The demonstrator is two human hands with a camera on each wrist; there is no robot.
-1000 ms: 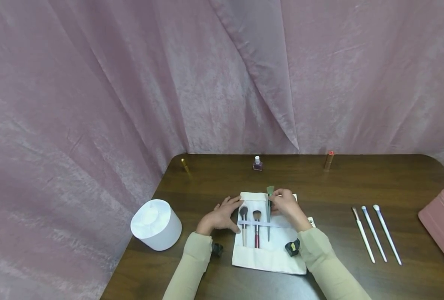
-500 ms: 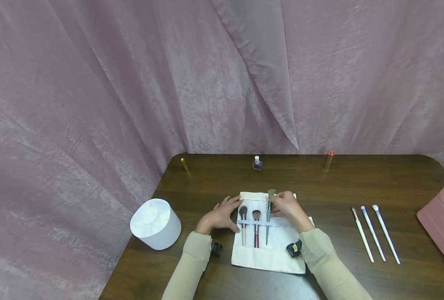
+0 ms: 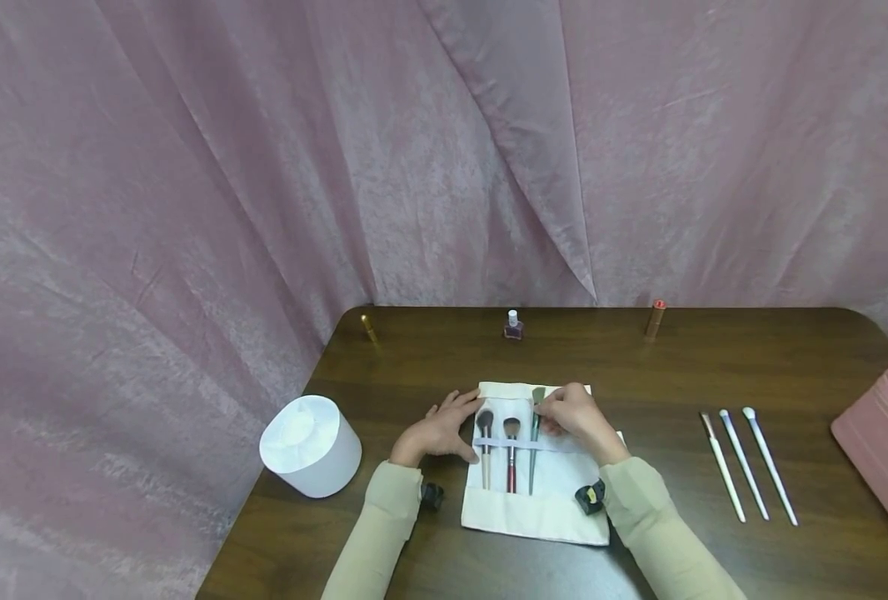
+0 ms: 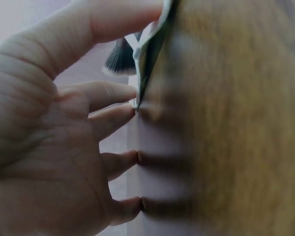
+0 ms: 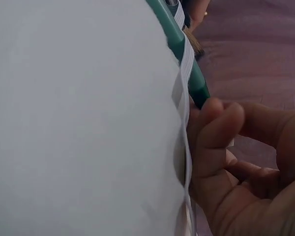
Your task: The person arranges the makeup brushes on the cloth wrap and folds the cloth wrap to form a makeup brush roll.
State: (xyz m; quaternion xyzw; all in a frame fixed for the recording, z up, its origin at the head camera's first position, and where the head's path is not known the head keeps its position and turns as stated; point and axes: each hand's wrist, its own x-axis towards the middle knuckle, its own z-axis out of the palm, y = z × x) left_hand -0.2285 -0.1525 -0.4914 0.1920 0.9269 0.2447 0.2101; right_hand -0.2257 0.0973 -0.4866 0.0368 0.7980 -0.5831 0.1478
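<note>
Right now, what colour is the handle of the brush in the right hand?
Green-teal handle, clearest in the right wrist view.

Makeshift makeup station, staged like a studio.
Draped all round with pink curtain (image 3: 264,167); dark wooden table (image 3: 714,358) set with brushes (image 3: 747,462), nail polish (image 3: 514,326), lipstick (image 3: 655,318).

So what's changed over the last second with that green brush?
The green brush, pinched by the right hand, has slid down further under the elastic band toward the person. The left hand stays pressing the pouch edge; the other two brushes unmoved.
</note>
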